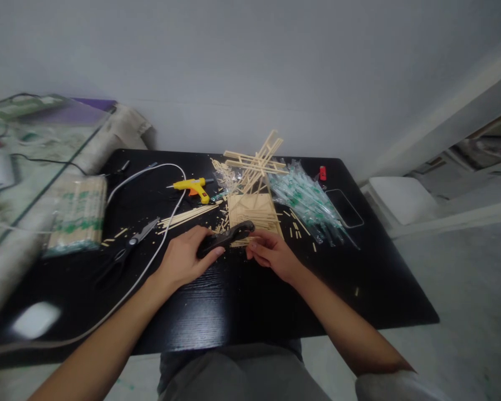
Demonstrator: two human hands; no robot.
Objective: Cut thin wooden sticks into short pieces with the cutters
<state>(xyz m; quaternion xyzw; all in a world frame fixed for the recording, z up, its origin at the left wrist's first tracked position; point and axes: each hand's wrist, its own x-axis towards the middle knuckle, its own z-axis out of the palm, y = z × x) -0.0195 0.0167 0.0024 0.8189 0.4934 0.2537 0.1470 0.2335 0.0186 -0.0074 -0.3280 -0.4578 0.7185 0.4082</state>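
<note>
My left hand [186,257] is wrapped round the black handles of a cutter [227,236] whose head points right. My right hand [270,253] pinches thin wooden sticks [250,241] and holds them at the cutter's jaws. Just behind both hands stands a wooden stick model [254,184]: a flat slatted base with crossed frames rising from it. Short cut stick pieces lie scattered about the base on the black table [242,301].
A yellow glue gun [194,187] with a white cable [150,262] lies at the back left. Scissors [129,248] and loose long sticks [187,216] are to the left, a stick bundle [77,214] farther left. Wrapped sticks [309,200] and a phone [344,207] lie right.
</note>
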